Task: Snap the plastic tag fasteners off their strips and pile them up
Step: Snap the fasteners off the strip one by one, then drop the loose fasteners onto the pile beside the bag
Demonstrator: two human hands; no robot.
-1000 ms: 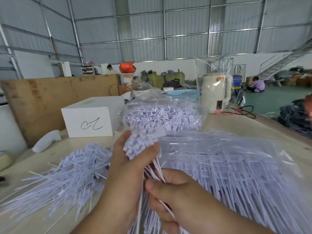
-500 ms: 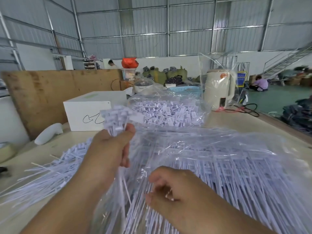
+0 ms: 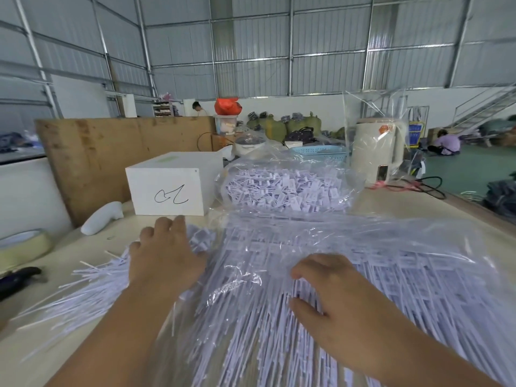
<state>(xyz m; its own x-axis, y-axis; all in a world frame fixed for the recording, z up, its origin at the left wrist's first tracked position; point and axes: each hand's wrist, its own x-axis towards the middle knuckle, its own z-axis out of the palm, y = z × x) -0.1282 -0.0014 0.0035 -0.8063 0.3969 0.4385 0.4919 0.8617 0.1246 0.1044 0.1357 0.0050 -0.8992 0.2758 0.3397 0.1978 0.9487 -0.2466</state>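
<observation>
Plastic tag fasteners (image 3: 92, 289) lie in a loose white pile on the left part of the table (image 3: 391, 202), their thin stems fanning out toward the near left edge. The left hand (image 3: 164, 261) is spread palm down over the far end of that pile, fingers fairly straight and pointing away, and a small cluster of fastener heads (image 3: 202, 240) shows just beside its fingertips; whether the hand actually pinches any of them cannot be told, since the palm hides what is under it. To the right, a large clear plastic bag (image 3: 363, 247) lies flat on the table, packed with long strips of fasteners (image 3: 279, 344) still joined together. The right hand (image 3: 335, 297) rests on this bag with fingers loosely bent, thumb low, pressing the film rather than clasping anything. Behind it sits a second clear bag (image 3: 284, 188) heaped with white tags. A white box (image 3: 170, 185) with a black scribble on its front stands at the far left of the table, a white handheld tool (image 3: 102, 217) just beside it, and a roll of tape (image 3: 23, 247) near the left edge. A cream kettle (image 3: 375, 149) wrapped in plastic stands at the far right.
</observation>
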